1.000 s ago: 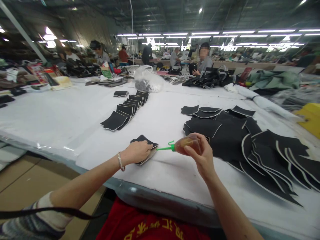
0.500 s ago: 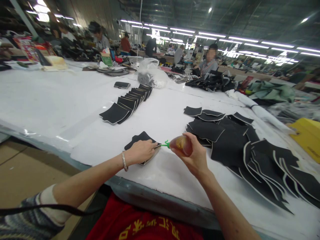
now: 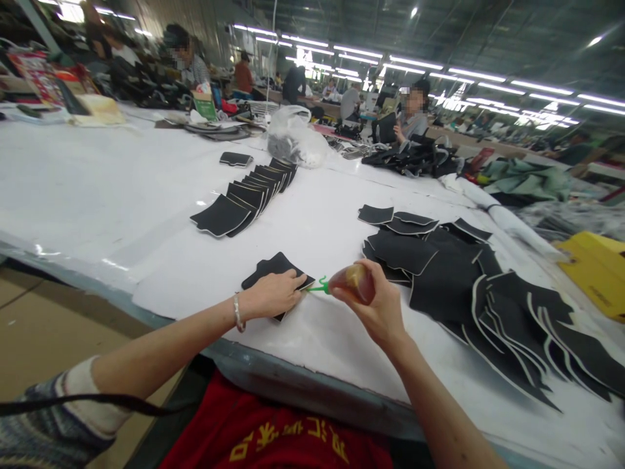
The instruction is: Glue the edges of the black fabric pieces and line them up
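Note:
In the head view, my left hand [image 3: 275,294] lies with outstretched fingers on a black panel [image 3: 273,266] with pale cut edges, pressing it to the white table near the front edge. My right hand [image 3: 383,306] is wrapped round a soft squeeze bottle [image 3: 350,284] of amber liquid, probably glue. The bottle is tipped sideways, and its thin green nozzle [image 3: 321,286] points left at the panel's right edge, close by my left fingertips. Whether liquid is coming out is too small to tell. My left palm hides part of the panel.
A fanned row of black panels [image 3: 249,195] lies beyond my left hand, with a single piece [image 3: 236,159] behind it. A large loose heap of black panels [image 3: 439,273] covers the right side. Farther back are a clear plastic bag [image 3: 295,137] and a co-worker [image 3: 415,117].
The nozzle tip has slid a little along the panel's right edge, away from the corner and towards me. My left hand stays on the panel. A distant co-worker's hand has come up.

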The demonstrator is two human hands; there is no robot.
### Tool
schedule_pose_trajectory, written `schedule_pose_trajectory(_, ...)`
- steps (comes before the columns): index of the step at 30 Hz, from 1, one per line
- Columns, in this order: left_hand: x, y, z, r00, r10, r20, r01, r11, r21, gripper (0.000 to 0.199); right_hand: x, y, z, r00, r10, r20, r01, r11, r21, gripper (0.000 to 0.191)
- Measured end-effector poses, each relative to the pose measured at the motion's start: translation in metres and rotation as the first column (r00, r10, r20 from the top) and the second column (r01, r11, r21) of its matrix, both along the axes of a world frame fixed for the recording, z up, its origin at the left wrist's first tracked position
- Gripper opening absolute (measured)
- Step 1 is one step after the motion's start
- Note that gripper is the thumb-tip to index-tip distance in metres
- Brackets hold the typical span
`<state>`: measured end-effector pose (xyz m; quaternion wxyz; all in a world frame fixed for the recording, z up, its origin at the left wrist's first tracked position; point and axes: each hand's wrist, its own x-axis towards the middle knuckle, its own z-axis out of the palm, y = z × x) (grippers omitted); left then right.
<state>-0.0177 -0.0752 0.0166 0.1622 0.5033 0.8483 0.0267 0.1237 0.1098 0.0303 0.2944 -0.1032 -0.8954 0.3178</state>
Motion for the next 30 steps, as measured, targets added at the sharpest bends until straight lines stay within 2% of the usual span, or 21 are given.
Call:
schedule_pose_trajectory(3, -0.001, -0.001, -0.001, 1.000, -0.010, 0.007, 0.010, 1.000, 0.011, 0.054, 0.000, 0.001, 0.000, 1.000, -0.018, 0.020, 0.019, 0.998, -0.067, 0.056)
schedule_pose_trajectory(6, -0.002, -0.001, -0.002, 1.000, -0.019, 0.017, 0.019, 1.000, 0.011, 0.054, -0.001, 0.002, 0.000, 0.998, -0.063, -0.017, 0.062, 0.996, -0.068, 0.056)
schedule_pose_trajectory(9, -0.003, -0.002, -0.001, 0.999, -0.025, 0.032, 0.025, 1.000, 0.015, 0.054, 0.000, 0.000, -0.001, 1.000, -0.023, -0.001, 0.022, 0.994, -0.103, 0.054)
schedule_pose_trajectory(12, -0.002, -0.002, 0.002, 0.998, -0.013, 0.056, 0.012, 1.000, 0.019, 0.053, 0.003, -0.003, -0.001, 0.997, 0.061, 0.036, -0.053, 0.977, -0.207, 0.052)
schedule_pose_trajectory(14, -0.002, -0.002, 0.004, 0.998, -0.015, 0.059, 0.014, 1.000, 0.013, 0.053, 0.004, -0.004, -0.002, 0.998, 0.045, 0.032, -0.036, 0.970, -0.241, 0.052)
schedule_pose_trajectory(17, -0.001, -0.002, 0.007, 0.998, -0.016, 0.057, 0.016, 1.000, 0.003, 0.052, 0.005, -0.005, -0.003, 1.000, -0.023, 0.013, 0.026, 0.972, -0.235, 0.054)
schedule_pose_trajectory(22, -0.003, -0.003, 0.002, 0.998, -0.027, 0.064, 0.027, 1.000, 0.002, 0.052, 0.009, -0.010, -0.006, 0.992, 0.113, 0.053, -0.091, 0.946, -0.310, 0.053)
schedule_pose_trajectory(27, -0.006, -0.005, -0.006, 0.997, -0.024, 0.066, 0.022, 0.999, 0.033, 0.053, 0.012, -0.012, -0.007, 1.000, 0.022, 0.017, -0.017, 0.963, -0.269, 0.058)
schedule_pose_trajectory(30, -0.007, -0.005, -0.007, 0.997, -0.017, 0.071, 0.015, 0.999, 0.030, 0.054, 0.015, -0.016, -0.007, 0.991, 0.128, 0.040, -0.111, 0.951, -0.288, 0.054)
